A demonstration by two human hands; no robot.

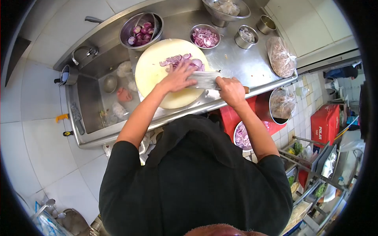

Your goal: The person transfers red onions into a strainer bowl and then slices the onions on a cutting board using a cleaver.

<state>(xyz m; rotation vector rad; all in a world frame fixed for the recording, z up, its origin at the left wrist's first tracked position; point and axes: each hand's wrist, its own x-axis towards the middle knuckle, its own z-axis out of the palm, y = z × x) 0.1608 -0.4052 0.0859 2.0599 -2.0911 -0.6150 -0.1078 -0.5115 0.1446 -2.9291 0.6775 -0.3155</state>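
Note:
A broad cleaver (205,80) lies low over the right side of a round, pale cutting board (151,70). My right hand (231,91) is closed around the cleaver's handle. Over the board's middle is my left hand (179,78), fingers spread, beside the blade and at the near edge of the sliced purple onion (197,63). More onion slices lie beyond my left hand, and its fingertips partly cover some of them. Whether the fingertips press on a slice is hard to tell.
Beyond the board stand a bowl of peeled onions (141,34), a bowl of sliced onion (204,36), a colander (241,11) and small metal cups (246,37). A filled plastic bag (281,57) sits right; the sink (88,100) is left. Below is a red surface (232,118).

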